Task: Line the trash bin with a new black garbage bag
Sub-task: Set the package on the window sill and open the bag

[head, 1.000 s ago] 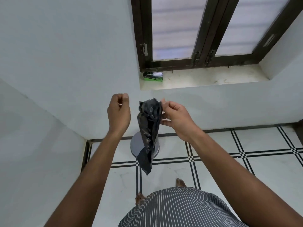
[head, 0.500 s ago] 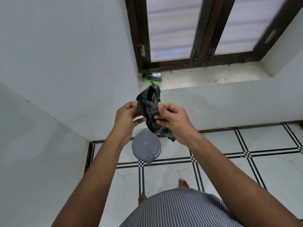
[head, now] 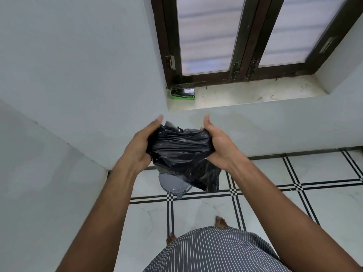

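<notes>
A crumpled black garbage bag (head: 179, 152) is stretched between my two hands at chest height. My left hand (head: 140, 148) grips its left side, thumb pointing up. My right hand (head: 218, 146) grips its right side, thumb also up. The bag's loose lower end hangs down to the right. Below it stands a round grey trash bin (head: 173, 186) with its lid on, on the tiled floor near the wall corner. The bag hides most of the bin.
A green box (head: 183, 94) lies at the left end of the window sill (head: 255, 93). White walls meet in a corner at the left. My bare feet (head: 221, 221) stand on the white floor with black tile lines, just short of the bin.
My hands have drawn apart and spread the bag wider between them. A second ago only my right hand held it, hanging in a narrow strip.
</notes>
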A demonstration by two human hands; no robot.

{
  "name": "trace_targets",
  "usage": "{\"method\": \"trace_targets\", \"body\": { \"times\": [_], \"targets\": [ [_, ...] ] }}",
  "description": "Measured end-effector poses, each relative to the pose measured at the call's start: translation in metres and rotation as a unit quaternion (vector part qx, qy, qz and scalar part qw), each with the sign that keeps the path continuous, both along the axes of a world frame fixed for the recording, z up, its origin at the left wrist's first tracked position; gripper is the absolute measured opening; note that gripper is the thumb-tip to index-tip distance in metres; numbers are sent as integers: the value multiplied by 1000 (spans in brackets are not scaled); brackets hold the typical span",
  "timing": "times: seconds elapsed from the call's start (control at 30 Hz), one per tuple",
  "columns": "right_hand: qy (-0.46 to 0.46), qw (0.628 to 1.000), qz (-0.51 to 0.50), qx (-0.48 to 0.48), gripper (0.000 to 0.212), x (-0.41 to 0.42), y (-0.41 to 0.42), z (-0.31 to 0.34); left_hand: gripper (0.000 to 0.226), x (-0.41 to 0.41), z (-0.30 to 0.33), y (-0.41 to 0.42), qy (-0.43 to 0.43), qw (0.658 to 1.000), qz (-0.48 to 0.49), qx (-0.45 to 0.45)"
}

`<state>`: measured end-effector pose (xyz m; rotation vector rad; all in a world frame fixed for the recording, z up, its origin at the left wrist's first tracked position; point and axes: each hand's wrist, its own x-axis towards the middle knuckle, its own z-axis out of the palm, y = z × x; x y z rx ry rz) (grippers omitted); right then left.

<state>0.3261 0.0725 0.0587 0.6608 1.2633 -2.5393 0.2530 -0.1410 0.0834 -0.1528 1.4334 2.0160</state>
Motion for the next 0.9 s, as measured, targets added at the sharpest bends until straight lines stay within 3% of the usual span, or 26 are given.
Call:
{"method": "trace_targets", "body": {
  "times": [0.07, 0.13, 0.17, 0.23, 0.4, 0.47, 0.57, 0.63, 0.73, 0.83, 0.9],
  "targets": [
    [19, 999, 6, 45, 55, -3, 5, -2, 32, -3, -1, 0, 71, 994, 12, -76],
    [31, 996, -18, 85, 24, -8, 13, -7, 21, -8, -3, -4, 78, 990, 74, -94],
    [35, 992, -30, 114, 21, -9, 16, -10, 17, -11, -4, -6, 77, 987, 103, -92],
    [42, 985, -40, 162, 27, -10, 21, -16, 9, -17, -6, -11, 84, 981, 147, -93],
    [26, 956, -78, 281, 41, -10, 22, -25, 22, -21, -12, -15, 86, 967, 226, -79],
    [26, 925, -65, 373, 38, -11, 20, -27, 20, -20, -14, -15, 59, 971, 228, -39],
    [18, 834, 10, 551, 17, -9, 17, -25, 18, -18, -13, -15, 46, 979, 197, -10],
    [33, 788, 38, 614, 27, -6, 13, -21, 23, -16, -9, -13, 58, 983, 172, -19],
    [116, 811, 37, 573, 57, -2, 1, -5, 31, -12, -6, -8, 69, 988, 134, -23],
    [162, 840, 107, 507, 88, -7, -12, 4, 36, -6, -6, -5, 72, 994, 84, -3],
    [169, 842, 144, 492, 78, -10, -15, 4, 38, -3, -4, -2, 73, 996, 57, 9]
  ]
}}
